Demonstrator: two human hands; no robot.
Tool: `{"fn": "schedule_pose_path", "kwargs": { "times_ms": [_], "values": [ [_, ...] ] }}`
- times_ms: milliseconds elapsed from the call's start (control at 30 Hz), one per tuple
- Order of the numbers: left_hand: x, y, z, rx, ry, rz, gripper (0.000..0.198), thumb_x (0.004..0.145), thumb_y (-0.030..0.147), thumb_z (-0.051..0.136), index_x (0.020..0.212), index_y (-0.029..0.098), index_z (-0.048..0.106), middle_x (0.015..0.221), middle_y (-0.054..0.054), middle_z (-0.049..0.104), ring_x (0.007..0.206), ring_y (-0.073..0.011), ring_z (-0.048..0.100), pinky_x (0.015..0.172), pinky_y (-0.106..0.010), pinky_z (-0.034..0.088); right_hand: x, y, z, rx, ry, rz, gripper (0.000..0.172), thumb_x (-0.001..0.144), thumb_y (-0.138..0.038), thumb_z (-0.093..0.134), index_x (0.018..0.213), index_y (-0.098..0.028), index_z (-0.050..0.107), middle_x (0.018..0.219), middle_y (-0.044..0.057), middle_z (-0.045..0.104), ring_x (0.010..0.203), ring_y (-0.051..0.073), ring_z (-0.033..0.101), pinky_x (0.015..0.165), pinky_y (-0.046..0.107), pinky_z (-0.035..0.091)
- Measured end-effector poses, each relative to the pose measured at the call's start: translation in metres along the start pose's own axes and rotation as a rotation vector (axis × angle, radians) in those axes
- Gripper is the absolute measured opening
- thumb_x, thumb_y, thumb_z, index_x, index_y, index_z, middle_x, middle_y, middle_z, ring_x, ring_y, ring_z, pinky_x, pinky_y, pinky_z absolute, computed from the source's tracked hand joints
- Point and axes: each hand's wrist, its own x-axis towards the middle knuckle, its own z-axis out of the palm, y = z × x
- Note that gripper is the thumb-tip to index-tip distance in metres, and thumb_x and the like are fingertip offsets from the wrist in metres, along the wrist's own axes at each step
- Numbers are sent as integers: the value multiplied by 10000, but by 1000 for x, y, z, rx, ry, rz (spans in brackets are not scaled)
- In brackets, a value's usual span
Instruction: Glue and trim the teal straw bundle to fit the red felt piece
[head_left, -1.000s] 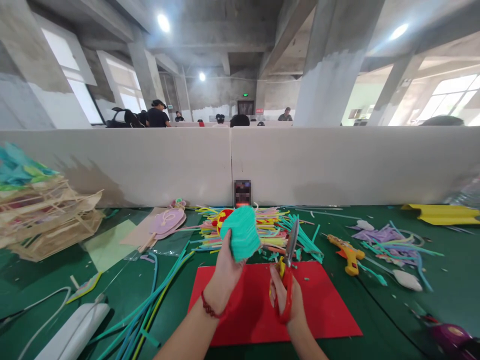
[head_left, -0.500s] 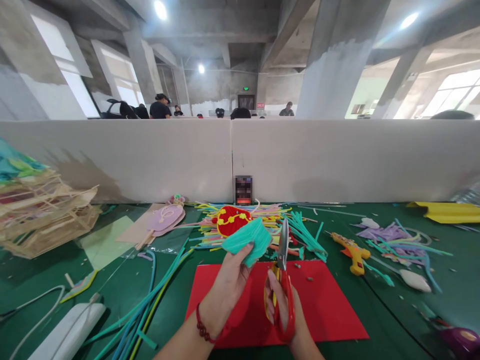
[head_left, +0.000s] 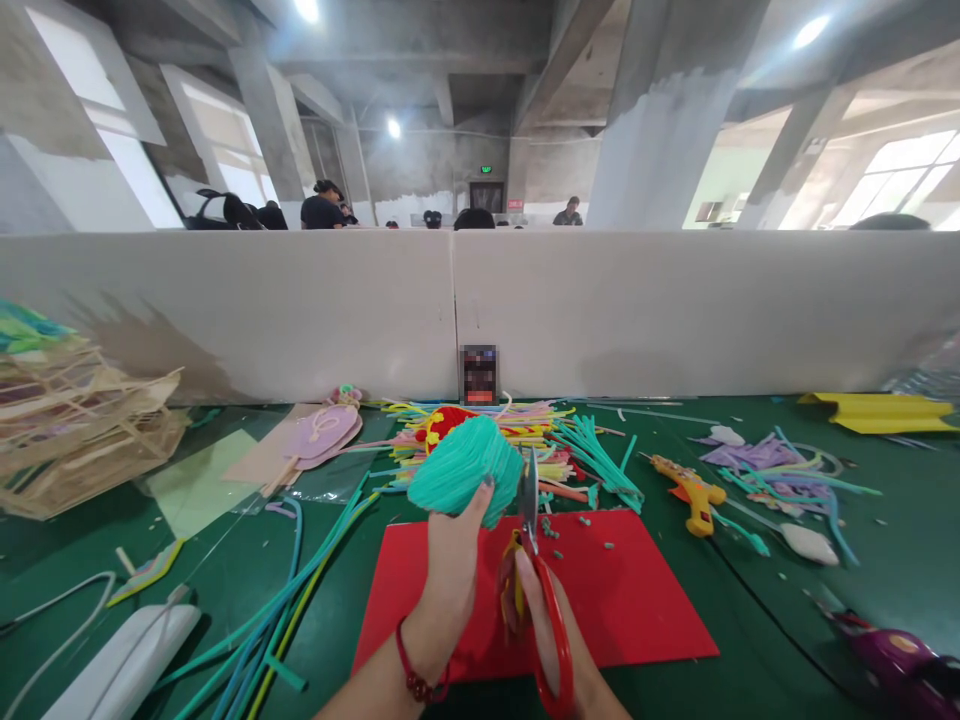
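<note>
A turquoise piece of side-by-side fuzzy strips [head_left: 465,465] is held up by my left hand [head_left: 457,560], thumb on its face. My right hand [head_left: 544,610] has its fingers in the handles of red-and-yellow scissors [head_left: 555,640]. The scissor blades point up beside the piece's right edge; whether they touch it I cannot tell. Below lies a red sheet [head_left: 622,600] with small turquoise scraps on it. Behind the turquoise piece, a red shape with yellow trim [head_left: 442,425] is partly hidden, resting on a pile of coloured strips.
Right: yellow glue gun [head_left: 694,495], purple tool [head_left: 892,655], lilac strips [head_left: 750,455]. Left: long blue and green strips [head_left: 300,600], white power strip [head_left: 124,660], lilac disc [head_left: 322,435], wooden stick model [head_left: 82,430]. A pale partition [head_left: 637,310] stands behind; people are beyond it.
The turquoise piece has moved left and turned its broad face to view, covering more of the red shape. The scissors moved left and lower. More small turquoise scraps show on the red sheet.
</note>
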Motion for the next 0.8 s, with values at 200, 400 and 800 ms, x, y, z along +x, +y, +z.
{"fn": "schedule_pose_path", "kwargs": {
  "times_ms": [200, 400, 800],
  "values": [
    [-9, 8, 3, 116, 16, 22, 352, 627, 272, 784, 956, 178, 701, 1112, -82, 685, 1009, -233, 645, 971, -362, 480, -3, -3, 1, -75, 115, -82, 472, 713, -671, 589, 666, -209, 503, 560, -14, 510, 559, 151, 514, 484, 244, 402],
    [-14, 2, 2, 157, 52, 9, 365, 590, 275, 802, 926, 170, 704, 1137, -92, 675, 1017, -244, 642, 957, -351, 489, -6, -11, 0, -106, 142, -124, 441, 757, -642, 563, 705, -206, 526, 596, -2, 529, 622, 166, 539, 540, 253, 433],
    [-16, -11, -2, 150, 68, 3, 405, 570, 243, 832, 951, 189, 704, 1064, -81, 703, 1034, -261, 633, 1021, -397, 426, -7, -14, 3, 5, 84, 20, 506, 730, -706, 544, 725, -202, 499, 517, -59, 415, 432, 89, 384, 395, 209, 306]
  ]
}}
